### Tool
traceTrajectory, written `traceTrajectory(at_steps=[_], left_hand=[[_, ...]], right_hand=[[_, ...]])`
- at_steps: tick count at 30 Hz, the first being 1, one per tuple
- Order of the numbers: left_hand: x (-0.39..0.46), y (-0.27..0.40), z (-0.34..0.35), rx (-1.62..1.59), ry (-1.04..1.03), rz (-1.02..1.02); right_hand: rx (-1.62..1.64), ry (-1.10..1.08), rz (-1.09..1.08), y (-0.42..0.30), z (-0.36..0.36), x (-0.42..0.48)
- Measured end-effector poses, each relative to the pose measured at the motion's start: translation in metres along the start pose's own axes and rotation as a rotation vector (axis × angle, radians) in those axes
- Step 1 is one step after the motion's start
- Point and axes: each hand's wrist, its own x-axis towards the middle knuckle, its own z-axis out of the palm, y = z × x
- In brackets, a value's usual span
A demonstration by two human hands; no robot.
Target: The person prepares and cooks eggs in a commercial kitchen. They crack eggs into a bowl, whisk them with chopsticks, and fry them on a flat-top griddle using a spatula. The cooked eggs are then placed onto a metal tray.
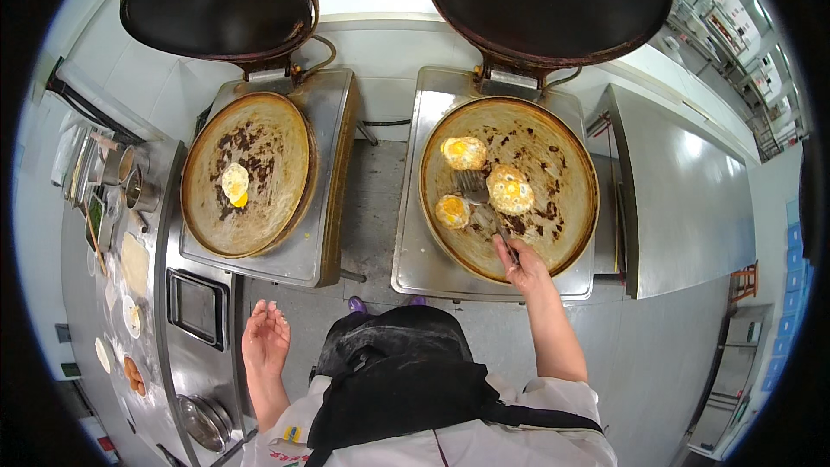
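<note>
My right hand (524,264) grips the handle of a slotted metal spatula (475,189) over the right round griddle (564,143). Around the spatula's head lie three fried eggs: a browned one (511,189) to its right, another (464,153) above it and a smaller one (452,211) at its lower left. On the left round griddle (279,123) sits one egg (235,183) with bright yellow yolk at its lower edge. Held up beside the metal counter, my left hand (267,331) is empty, its palm turned up and fingers slightly curled.
Both griddle lids, the left (217,3) and the right (551,0), stand raised at the back. A floured worktop (117,363) at left carries a dough sheet (135,264), a bowl of eggs (134,376) and metal pots (117,165). A steel-topped unit (687,201) stands at right.
</note>
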Motion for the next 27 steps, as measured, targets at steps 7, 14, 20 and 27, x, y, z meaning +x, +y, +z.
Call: traceTrajectory(at_steps=[7, 14, 20, 27], left_hand=[[-0.006, -0.002, 0.009, -0.008, 0.076, 0.018], [-0.005, 0.003, 0.004, 0.028, 0.099, 0.057], [0.008, -0.002, 0.014, 0.05, 0.088, -0.003], [0.024, -0.012, 0.025, 0.113, 0.018, -0.082]], right_hand=[[-0.049, -0.052, -0.068, 0.015, 0.037, 0.089], [-0.085, -0.231, -0.094, 0.02, 0.026, 0.099], [-0.252, -0.099, -0.148, 0.007, -0.006, 0.02], [-0.687, 0.148, -0.096, 0.013, -0.037, -0.085]])
